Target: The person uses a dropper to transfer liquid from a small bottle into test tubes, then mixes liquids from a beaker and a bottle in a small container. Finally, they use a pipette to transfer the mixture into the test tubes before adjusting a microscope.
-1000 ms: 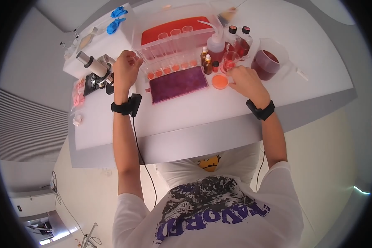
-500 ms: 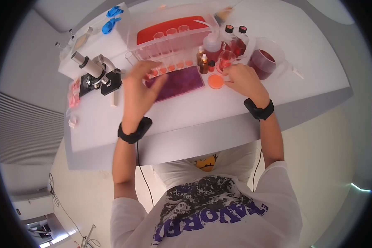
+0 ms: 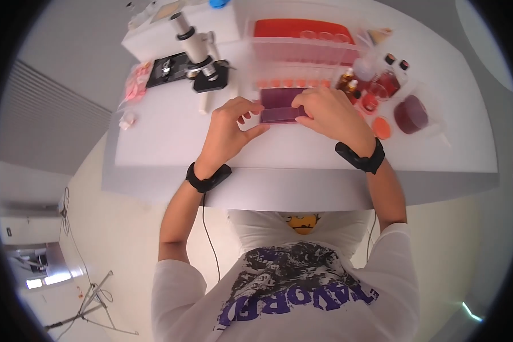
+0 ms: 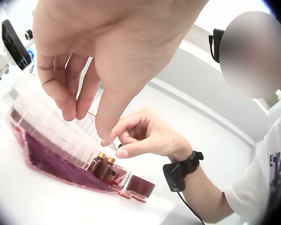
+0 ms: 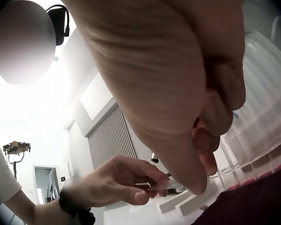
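Both hands meet over a purple cloth (image 3: 278, 98) in the middle of the table. Between them spans a clear, thin strip (image 3: 282, 114), the purple showing through it in the head view. My left hand (image 3: 229, 130) pinches its left end between thumb and fingers. At the other end, my right hand (image 3: 332, 115) pinches it with thumb and index finger. Edge-on in the left wrist view, the strip is only a thin line, so I cannot tell its exact kind. The cloth (image 4: 61, 164) lies below the hands there.
Behind the cloth stand a row of small orange-red cups (image 3: 293, 83) and a clear bin (image 3: 262, 45) with red contents. A microscope (image 3: 202, 54) stands at left. Dropper bottles (image 3: 347, 84), black-capped bottles (image 3: 389, 82), an orange dish (image 3: 381, 128) and a dark-red jug (image 3: 410, 114) are at right.
My left hand has come from the back left over to the cloth. My right hand has left the orange dish and moved left to it. The head view has shifted.
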The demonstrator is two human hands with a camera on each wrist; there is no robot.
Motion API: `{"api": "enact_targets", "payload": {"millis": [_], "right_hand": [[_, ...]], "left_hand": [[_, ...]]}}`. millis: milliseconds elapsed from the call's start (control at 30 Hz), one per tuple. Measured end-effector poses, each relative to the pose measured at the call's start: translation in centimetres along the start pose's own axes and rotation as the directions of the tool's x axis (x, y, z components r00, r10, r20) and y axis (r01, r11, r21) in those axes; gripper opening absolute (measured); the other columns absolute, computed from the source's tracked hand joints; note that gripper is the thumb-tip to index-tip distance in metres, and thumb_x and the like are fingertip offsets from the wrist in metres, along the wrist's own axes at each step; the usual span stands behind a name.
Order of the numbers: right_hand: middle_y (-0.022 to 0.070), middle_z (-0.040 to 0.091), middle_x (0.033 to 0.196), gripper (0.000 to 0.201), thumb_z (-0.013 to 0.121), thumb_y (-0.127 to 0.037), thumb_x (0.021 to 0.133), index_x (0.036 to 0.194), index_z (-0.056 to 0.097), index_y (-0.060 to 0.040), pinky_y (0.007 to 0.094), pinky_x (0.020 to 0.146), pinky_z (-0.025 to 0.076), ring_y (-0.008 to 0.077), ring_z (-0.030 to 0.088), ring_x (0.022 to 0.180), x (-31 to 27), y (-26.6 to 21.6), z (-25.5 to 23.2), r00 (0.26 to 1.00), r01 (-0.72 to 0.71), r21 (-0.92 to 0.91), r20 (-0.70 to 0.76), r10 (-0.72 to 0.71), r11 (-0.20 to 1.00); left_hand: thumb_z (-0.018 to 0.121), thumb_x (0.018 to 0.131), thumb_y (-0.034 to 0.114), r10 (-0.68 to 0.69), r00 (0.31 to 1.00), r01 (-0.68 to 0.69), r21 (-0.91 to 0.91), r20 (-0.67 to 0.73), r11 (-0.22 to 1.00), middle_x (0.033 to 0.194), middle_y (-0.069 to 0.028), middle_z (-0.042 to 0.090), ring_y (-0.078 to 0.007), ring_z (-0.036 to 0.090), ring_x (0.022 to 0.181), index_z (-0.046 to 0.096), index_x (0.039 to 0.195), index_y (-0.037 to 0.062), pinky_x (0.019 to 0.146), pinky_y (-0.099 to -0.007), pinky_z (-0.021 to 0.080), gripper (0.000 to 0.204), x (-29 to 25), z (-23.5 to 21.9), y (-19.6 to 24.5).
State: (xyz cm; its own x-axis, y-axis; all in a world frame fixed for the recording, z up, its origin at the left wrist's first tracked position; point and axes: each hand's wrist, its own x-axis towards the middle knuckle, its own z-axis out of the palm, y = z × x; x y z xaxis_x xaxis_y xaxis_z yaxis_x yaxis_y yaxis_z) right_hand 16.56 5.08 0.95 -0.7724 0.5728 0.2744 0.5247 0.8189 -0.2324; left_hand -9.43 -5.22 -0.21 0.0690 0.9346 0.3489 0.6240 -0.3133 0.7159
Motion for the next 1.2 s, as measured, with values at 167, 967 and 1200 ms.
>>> {"api": "enact_targets", "payload": {"millis": [167, 967, 1200], "right_hand": [[0.0143, 0.078, 0.092, 0.022, 0.084, -0.016, 0.085, 0.104, 0.082, -0.0049, 0.0461, 0.079, 0.06, 0.0347, 0.075, 0.087, 5.3, -1.9, 4.4, 0.983, 0.166, 0.101, -0.091, -0.157, 0.981], [0.0194, 0.079, 0.083, 0.029, 0.087, -0.016, 0.087, 0.107, 0.084, 0.0056, 0.0398, 0.074, 0.062, 0.0347, 0.079, 0.077, 13.7, -6.4, 12.9, 0.91, -0.307, 0.451, -0.118, 0.397, 0.838], [0.0227, 0.075, 0.08, 0.026, 0.088, -0.018, 0.086, 0.098, 0.083, 0.0052, 0.0442, 0.075, 0.06, 0.0422, 0.076, 0.079, 13.8, -6.0, 13.6, 0.925, -0.214, 0.374, -0.22, 0.31, 0.903]], "left_hand": [[0.093, 0.088, 0.013, -0.06, 0.997, 0.064, 0.082, -0.047, 0.995, 0.095, -0.0046, 0.079, -0.0161, 0.067, 0.08, 0.085, 0.113, 0.0042, 0.071, -0.0307, 0.054, 0.028, -2.3, -3.7, -4.8], [0.091, 0.086, 0.022, -0.22, 0.974, 0.225, 0.301, -0.05, 0.927, 0.082, -0.0161, 0.079, -0.0322, 0.077, 0.075, 0.088, 0.109, 0.0036, 0.074, -0.0412, 0.061, 0.03, 2.1, -8.7, -14.6], [0.089, 0.087, 0.024, -0.288, 0.956, 0.293, 0.31, -0.062, 0.905, 0.083, -0.0157, 0.08, -0.0358, 0.078, 0.076, 0.088, 0.107, 0.0047, 0.074, -0.0441, 0.063, 0.028, 2.3, -8.5, -14.2]]}}
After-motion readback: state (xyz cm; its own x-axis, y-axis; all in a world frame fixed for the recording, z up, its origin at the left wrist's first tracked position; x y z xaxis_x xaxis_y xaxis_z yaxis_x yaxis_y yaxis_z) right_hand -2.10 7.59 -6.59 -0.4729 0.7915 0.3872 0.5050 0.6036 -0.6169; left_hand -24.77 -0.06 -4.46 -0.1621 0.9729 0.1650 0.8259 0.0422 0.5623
